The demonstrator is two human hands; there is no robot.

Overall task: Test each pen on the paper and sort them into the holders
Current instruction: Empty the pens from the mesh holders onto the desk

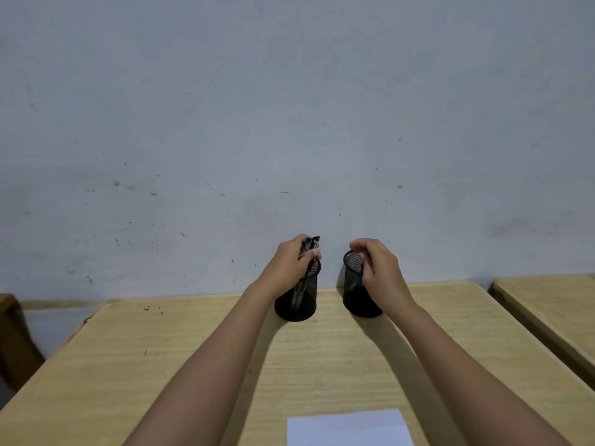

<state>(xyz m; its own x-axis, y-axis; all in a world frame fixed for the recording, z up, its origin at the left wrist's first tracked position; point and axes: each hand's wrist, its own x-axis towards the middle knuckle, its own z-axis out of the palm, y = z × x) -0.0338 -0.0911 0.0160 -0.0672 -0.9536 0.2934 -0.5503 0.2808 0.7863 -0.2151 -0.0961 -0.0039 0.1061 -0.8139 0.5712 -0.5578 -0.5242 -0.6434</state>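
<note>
While the white paper (pixel 349 428) lay flat at the near edge of the wooden counter (pixel 161 365), bare so far as the cut-off view showed, both forearms reached away from it toward the wall (pixel 289 91). Farther out, two black mesh holders stood upright, apart from each other, close to the counter's far edge. The left hand (pixel 289 262) was over the left holder (pixel 297 300), its fingers (pixel 314 255) closed around a bunch of pens (pixel 310 244) whose upper ends stuck up past the knuckles while their lower ends still sat inside the mesh. The right hand (pixel 375 263) was at the right holder (pixel 357 291), thumb and fingers pinched on its rim; that holder looked empty, though its bottom was dark.

The pens looked light, stiff and smooth, so a gathered bundle could easily let one slide out; a firm grip round the middle of the barrels seemed the safer hold. For testing, each would probably handle best taken singly, low on the barrel near the tip. The mesh holders appeared light and easy to tip, so steadying one by the rim seemed sensible while pens were lifted out.
</note>
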